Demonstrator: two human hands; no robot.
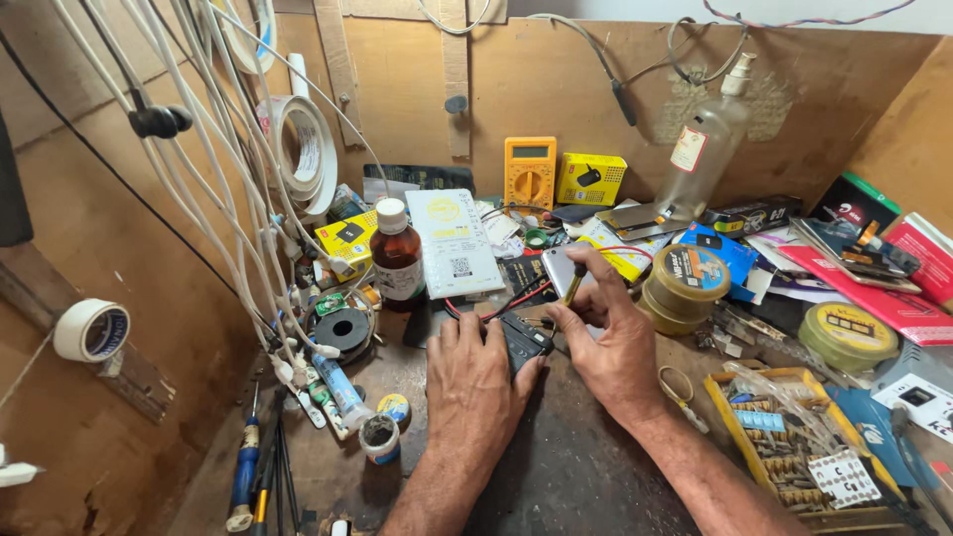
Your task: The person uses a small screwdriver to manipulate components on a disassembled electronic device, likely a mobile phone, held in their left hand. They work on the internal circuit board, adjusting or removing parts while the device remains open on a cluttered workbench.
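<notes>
My left hand (476,382) lies flat on the dark bench, its fingers pressing down on a small black device (523,340). My right hand (611,333) is just to its right, thumb against the device's edge, and grips a slim tool with a yellowish handle (574,283) pointing up and away. Red and black wires (496,308) run out from behind the device. A silver phone (558,268) lies just beyond the tool.
A brown glass bottle (397,256) stands at the left of the hands. A yellow multimeter (530,172) leans on the back wall. Round tins (688,286) and a tray of screwdriver bits (794,447) lie at the right. White cables (218,169) hang at the left.
</notes>
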